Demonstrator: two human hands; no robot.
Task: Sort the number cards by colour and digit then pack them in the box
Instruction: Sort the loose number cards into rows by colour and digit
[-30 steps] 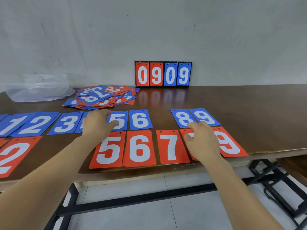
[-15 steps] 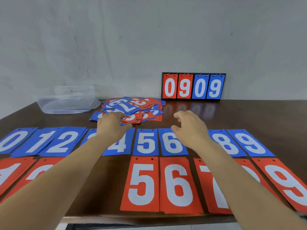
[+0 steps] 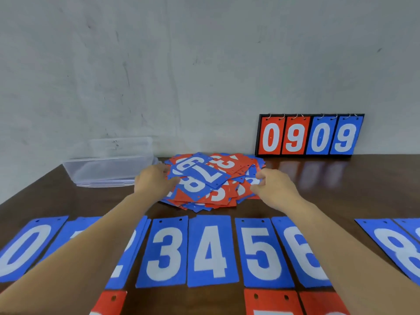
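Nearest me the blue row (image 3: 211, 251) reads 0, 3, 4, 5, 6, 8 (my arms hide others). Beyond, my left hand (image 3: 153, 181) and right hand (image 3: 275, 187) grip the mixed pile (image 3: 204, 176) by its edges. The clear box (image 3: 106, 169) lies behind on the left, and the scoreboard (image 3: 309, 135) stands farthest back, reading 0909.

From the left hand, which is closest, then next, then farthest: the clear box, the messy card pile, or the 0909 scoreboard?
1. Card pile, touching the left hand.
2. Clear box, just to its left.
3. Scoreboard, far right by the wall.
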